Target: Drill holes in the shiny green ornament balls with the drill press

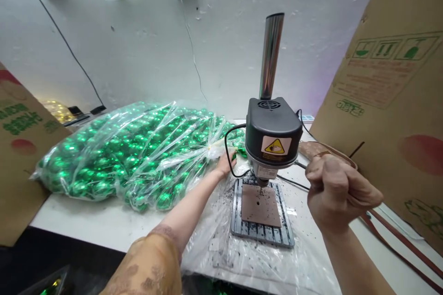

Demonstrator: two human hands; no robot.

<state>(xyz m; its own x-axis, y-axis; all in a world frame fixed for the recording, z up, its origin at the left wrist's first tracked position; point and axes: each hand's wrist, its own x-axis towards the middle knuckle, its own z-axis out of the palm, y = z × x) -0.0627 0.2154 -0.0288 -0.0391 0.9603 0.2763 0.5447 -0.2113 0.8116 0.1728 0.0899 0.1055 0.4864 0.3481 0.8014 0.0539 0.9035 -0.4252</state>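
My left hand (226,162) reaches behind and left of the drill press, at the tied neck of a clear bag, its fingers closed on green shiny balls (239,147). The big clear bag (138,156) full of such balls lies to the left. My right hand (334,189) is raised to the right of the press, fingers curled in a fist; what it holds, if anything, is hidden. Between my hands stands the black drill press (273,131), its bit above a brown plate (261,207) with a dark hole, lying on the slotted metal base (256,235).
Cardboard boxes stand at the right (391,115) and left (20,147). A black cable (226,147) loops left of the press. Plastic sheet (224,258) with dark shavings covers the table front. A brown strap (401,244) lies at the right.
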